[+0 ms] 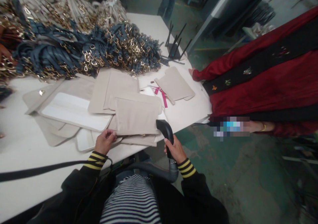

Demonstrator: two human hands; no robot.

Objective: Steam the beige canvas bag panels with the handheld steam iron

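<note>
My right hand (176, 148) is wrapped round a black curved nozzle (166, 131) joined to a grey hose (159, 172). The nozzle's mouth is at the right side of a beige fabric piece (136, 116), near its edge. At that piece's lower left corner, my left hand (105, 141) pinches the edge between thumb and fingers. Under and behind it lie more beige pieces (119, 84) and a white panel (74, 109). Zippers show along some lower edges.
Piles of blue straps (96, 48) and pale straps (74, 8) with gold clasps cover the table's (15, 154) far left. A black router (174, 50), another beige pouch (176, 84) and pink ribbon (164, 98) lie right. A person in red (253, 84) stands at the right edge.
</note>
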